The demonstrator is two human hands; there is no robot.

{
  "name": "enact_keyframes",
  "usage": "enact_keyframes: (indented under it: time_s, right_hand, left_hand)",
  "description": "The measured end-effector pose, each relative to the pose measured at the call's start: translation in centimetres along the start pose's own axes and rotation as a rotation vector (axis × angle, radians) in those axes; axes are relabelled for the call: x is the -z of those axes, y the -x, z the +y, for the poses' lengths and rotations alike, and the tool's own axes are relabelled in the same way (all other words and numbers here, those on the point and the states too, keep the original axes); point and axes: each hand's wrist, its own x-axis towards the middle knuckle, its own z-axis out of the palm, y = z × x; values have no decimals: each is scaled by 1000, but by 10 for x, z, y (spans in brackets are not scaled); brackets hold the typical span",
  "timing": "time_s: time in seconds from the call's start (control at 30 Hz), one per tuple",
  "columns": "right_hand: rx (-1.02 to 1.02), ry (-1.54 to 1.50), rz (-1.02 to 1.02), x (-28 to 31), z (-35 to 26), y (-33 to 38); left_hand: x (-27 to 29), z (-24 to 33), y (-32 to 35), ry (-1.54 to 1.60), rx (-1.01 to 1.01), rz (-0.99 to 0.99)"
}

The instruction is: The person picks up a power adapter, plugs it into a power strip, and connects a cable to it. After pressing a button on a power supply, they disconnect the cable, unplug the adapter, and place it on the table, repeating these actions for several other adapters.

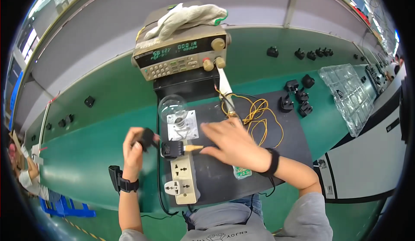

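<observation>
Item: black plug adapter [148, 138], pinched in the fingers of the left hand [133, 148], held just left of the cream socket strip [183, 178] above the green tabletop [86, 154]. Second black adapter [172, 149] sits seated at the strip's upper end, directly below the clear bulb [172, 107] on its white lamp base [183, 126]. Right hand [231, 141]: fingers together and nearly flat, tips touching a small yellowish-handled probe or tool [194, 147] lying against the seated adapter, on the black mat [259, 154]. Handling note, as judgement: keep the left grip on the adapter's body, clear of the pins, and bring it square to a socket; steady the strip with the right hand so it does not slide. Adjacent: bench power supply [181, 55] with white gloves [186, 18] on top, yellow leads [255, 113], loose black adapters [298, 96], clear plastic tray [348, 94].
</observation>
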Motion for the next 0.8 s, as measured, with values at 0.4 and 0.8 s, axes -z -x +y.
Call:
enact_keyframes:
  time_s: [0.4,0.8]
  right_hand:
    - [-679,534,-32,62,152,99]
    - [-443,-14,256,73,48,46]
  left_hand:
    - [85,-115,-119,-1050,-168,742]
    - [50,-101,-71,-802,-75,930]
